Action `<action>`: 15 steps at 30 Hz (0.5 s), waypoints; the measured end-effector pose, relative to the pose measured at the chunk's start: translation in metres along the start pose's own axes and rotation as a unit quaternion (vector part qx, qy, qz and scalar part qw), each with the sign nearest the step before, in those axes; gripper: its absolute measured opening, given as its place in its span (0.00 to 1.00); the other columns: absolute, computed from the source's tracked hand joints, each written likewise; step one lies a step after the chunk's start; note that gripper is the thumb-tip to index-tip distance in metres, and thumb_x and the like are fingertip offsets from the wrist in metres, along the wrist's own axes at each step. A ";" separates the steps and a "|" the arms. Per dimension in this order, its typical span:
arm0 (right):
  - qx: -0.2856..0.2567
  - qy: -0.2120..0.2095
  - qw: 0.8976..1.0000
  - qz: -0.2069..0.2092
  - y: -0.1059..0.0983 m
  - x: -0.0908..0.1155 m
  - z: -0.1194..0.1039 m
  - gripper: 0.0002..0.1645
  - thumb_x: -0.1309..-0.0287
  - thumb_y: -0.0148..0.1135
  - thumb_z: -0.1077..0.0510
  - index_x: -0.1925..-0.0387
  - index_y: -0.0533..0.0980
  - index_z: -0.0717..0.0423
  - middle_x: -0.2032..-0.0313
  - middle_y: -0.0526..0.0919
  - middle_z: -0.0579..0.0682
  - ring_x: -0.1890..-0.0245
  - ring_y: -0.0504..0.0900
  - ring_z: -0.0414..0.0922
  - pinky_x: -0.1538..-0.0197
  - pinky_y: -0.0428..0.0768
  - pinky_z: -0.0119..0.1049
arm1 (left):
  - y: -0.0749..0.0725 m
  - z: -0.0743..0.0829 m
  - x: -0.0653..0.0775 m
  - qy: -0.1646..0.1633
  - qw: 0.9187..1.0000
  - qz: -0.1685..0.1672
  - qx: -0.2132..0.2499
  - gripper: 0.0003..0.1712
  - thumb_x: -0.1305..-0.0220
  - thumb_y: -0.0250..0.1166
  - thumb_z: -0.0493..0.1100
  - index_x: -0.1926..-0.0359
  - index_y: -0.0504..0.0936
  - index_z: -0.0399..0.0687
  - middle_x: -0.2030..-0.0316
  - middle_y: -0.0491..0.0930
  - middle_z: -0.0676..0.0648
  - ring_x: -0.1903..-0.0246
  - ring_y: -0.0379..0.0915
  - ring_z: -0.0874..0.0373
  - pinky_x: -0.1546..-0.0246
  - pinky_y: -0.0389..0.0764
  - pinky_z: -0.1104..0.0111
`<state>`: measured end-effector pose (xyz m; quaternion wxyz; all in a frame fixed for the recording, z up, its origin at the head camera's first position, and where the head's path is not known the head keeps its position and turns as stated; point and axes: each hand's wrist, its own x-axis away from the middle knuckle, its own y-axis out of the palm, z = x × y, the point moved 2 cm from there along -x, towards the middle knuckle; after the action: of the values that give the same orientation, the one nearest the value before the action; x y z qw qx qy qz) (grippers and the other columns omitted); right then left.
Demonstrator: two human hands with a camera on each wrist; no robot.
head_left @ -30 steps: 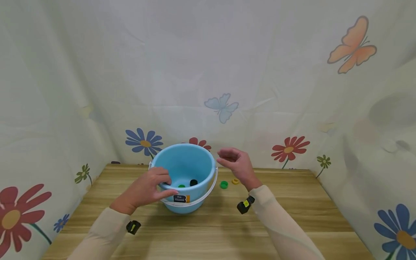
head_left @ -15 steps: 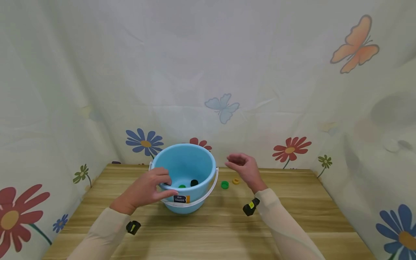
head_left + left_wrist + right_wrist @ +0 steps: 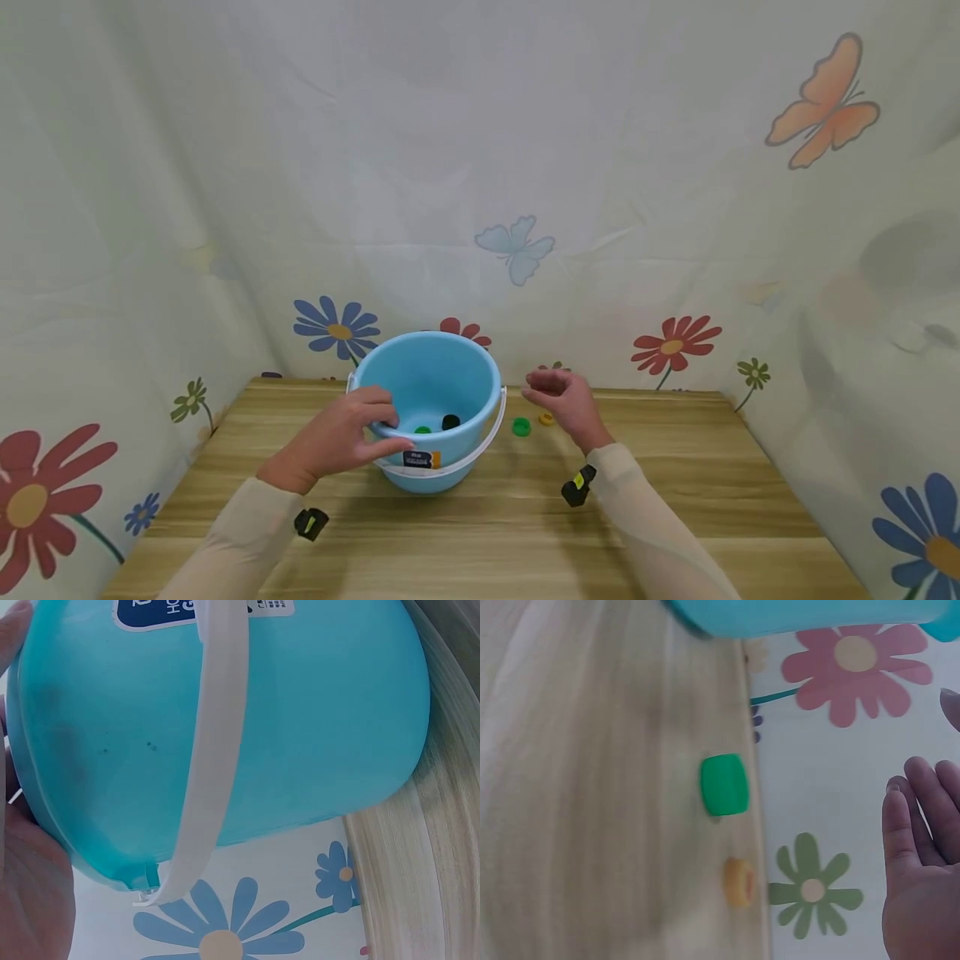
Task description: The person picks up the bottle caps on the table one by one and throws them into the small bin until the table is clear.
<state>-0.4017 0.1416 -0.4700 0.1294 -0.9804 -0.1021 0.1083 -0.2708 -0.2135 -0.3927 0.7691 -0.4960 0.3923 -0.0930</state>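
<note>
My left hand [image 3: 341,437] grips the near-left rim of a light blue bucket [image 3: 427,367], thumb outside and fingers over the edge. The bucket leans slightly toward me; its wall [image 3: 322,712] and white handle [image 3: 214,750] fill the left wrist view. Inside lie a black round cap [image 3: 451,422] and a green cap [image 3: 423,430], partly hidden by the rim. To the right of the bucket, my right hand [image 3: 566,404] hovers with relaxed fingers, holding nothing. Below it on the table are a green bottle cap [image 3: 724,784] and a yellow cap [image 3: 739,883].
A wood-grain table [image 3: 450,550] carries everything. White cloth [image 3: 420,167] printed with flowers and butterflies hangs behind it and at both sides. The bucket's white handle hangs down across its front.
My right hand has drawn away from the bucket's rim to the right, then dipped slightly toward the loose caps. My left hand and the bucket stay in place.
</note>
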 end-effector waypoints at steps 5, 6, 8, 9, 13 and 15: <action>0.005 0.008 1.000 0.004 0.006 0.002 0.011 0.29 0.45 0.78 0.49 0.45 0.81 0.57 0.46 0.86 0.57 0.48 0.85 0.49 0.43 0.84 0.41 | 0.000 0.000 -0.001 -0.002 1.000 -0.001 0.001 0.14 0.49 0.81 0.56 0.73 0.82 0.61 0.70 0.74 0.62 0.65 0.69 0.68 0.61 0.83 0.63; 0.005 0.010 1.000 0.005 0.007 0.002 0.012 0.28 0.45 0.78 0.50 0.45 0.82 0.57 0.46 0.86 0.57 0.48 0.85 0.50 0.44 0.84 0.40 | 0.000 0.000 0.000 -0.003 1.000 -0.002 0.002 0.14 0.49 0.81 0.56 0.73 0.82 0.61 0.70 0.74 0.62 0.65 0.69 0.68 0.61 0.83 0.63; 0.005 0.016 1.000 0.007 0.009 0.003 0.015 0.27 0.45 0.78 0.51 0.46 0.82 0.57 0.47 0.86 0.57 0.48 0.85 0.50 0.45 0.84 0.40 | 0.000 0.000 0.000 -0.006 1.000 -0.004 0.003 0.14 0.48 0.80 0.55 0.73 0.82 0.61 0.70 0.74 0.62 0.65 0.69 0.68 0.60 0.83 0.63; 0.005 0.020 1.000 0.008 0.010 0.003 0.017 0.26 0.45 0.78 0.52 0.46 0.82 0.57 0.47 0.86 0.57 0.48 0.85 0.50 0.45 0.84 0.40 | 0.000 0.000 0.000 -0.006 1.000 -0.006 0.003 0.14 0.48 0.80 0.55 0.73 0.82 0.61 0.70 0.74 0.62 0.65 0.69 0.68 0.60 0.83 0.63; 0.016 0.030 0.999 0.016 0.013 0.002 0.022 0.24 0.44 0.77 0.54 0.47 0.83 0.56 0.48 0.87 0.56 0.48 0.85 0.50 0.46 0.84 0.41 | 0.000 0.001 0.000 -0.010 1.000 -0.009 0.005 0.14 0.47 0.80 0.56 0.73 0.82 0.61 0.70 0.73 0.62 0.65 0.69 0.67 0.60 0.82 0.62; 0.026 0.034 0.999 0.020 0.014 0.002 0.025 0.23 0.44 0.77 0.54 0.47 0.83 0.55 0.49 0.87 0.55 0.49 0.85 0.49 0.46 0.84 0.41 | -0.001 0.001 0.000 -0.011 1.000 -0.010 0.006 0.14 0.47 0.79 0.56 0.73 0.82 0.61 0.70 0.74 0.62 0.64 0.69 0.67 0.60 0.83 0.62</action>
<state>-0.4031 0.1345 -0.4980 0.1561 -0.9816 -0.0753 0.0796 -0.2702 -0.2131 -0.3918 0.7753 -0.4966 0.3781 -0.0972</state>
